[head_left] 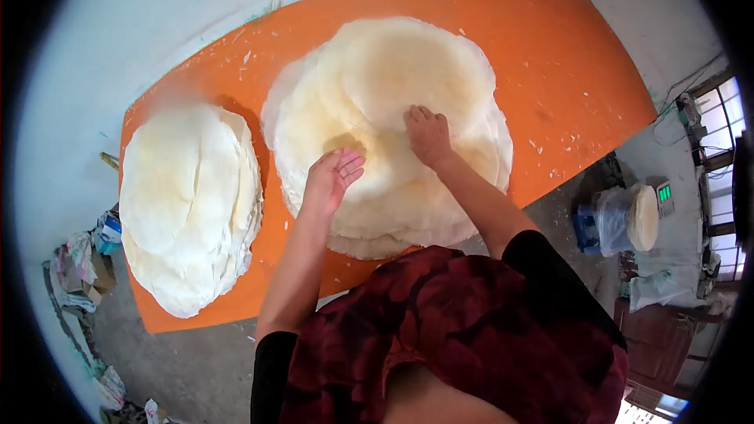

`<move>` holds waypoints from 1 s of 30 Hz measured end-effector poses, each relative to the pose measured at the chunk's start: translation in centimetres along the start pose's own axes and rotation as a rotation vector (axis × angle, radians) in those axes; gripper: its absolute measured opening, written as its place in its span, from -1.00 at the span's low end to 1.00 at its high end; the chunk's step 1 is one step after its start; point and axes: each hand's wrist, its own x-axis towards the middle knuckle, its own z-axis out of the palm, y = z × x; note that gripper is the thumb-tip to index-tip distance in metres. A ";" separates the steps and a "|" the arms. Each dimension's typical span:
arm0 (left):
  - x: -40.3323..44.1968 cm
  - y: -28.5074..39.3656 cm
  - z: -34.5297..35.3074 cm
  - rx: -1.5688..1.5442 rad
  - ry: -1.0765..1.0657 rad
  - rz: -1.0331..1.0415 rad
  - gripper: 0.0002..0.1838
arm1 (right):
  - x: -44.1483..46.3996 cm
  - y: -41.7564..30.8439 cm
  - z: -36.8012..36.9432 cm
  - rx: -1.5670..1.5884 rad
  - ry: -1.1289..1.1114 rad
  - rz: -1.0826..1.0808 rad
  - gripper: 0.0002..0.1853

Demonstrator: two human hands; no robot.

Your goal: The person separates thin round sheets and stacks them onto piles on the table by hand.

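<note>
A broad pile of thin, round, cream-coloured sheets (314, 102), like large flatbreads, lies on an orange table (550, 71). On its far part rests a round top sheet (416, 63), slightly browner in the middle. My right hand (430, 137) lies palm down on the near part of this sheet, fingertips touching it and nothing seen gripped. Over the pile's left side is my left hand (334, 178), palm turned up and inward, fingers loosely apart with nothing in them. Its shadow falls on the sheets just beyond the fingers.
A second, narrower stack of similar sheets (184, 196) sits on the table's left end. Pale crumbs dot the orange surface. A white wall (196, 0) borders the far edge. At right stand a scale with a green display (665, 191) and a bagged round stack (642, 218).
</note>
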 end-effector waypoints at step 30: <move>-4.7 19.4 5.3 0.099 -0.049 0.601 -0.69 | -4.6 -1.0 -10.4 0.464 -0.068 0.230 -0.57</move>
